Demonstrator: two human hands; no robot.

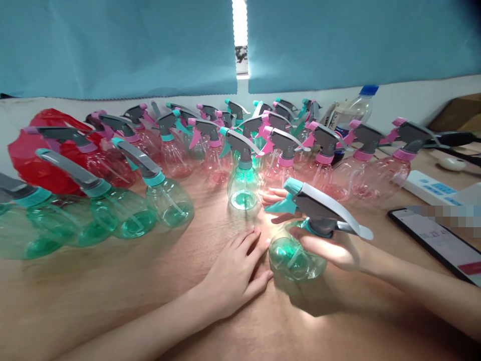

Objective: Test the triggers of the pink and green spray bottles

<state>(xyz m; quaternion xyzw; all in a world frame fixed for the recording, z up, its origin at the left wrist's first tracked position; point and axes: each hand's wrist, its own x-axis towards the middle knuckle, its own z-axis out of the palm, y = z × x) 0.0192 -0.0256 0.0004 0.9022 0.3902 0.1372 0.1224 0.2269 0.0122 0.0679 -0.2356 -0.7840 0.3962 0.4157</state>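
Note:
A translucent green spray bottle [296, 258] with a grey and turquoise trigger head is tilted in my right hand [338, 248]. My thumb and fingers close round its upper body, just under the turquoise collar. My left hand [233, 273] lies on the wooden table with its fingers stretched out. Its fingertips reach the left side of the bottle; whether they touch it I cannot tell. Just beyond stands another green spray bottle [243, 188], upright, its trigger pointing left.
Several green spray bottles [171, 203] stand at left, several pink ones [216, 163] across the back. A red plastic bag [48, 155] lies behind at left. At right are a phone [438, 245], a white power strip [432, 185] and a blue-capped bottle [363, 108]. A blue curtain [120, 45] hangs behind.

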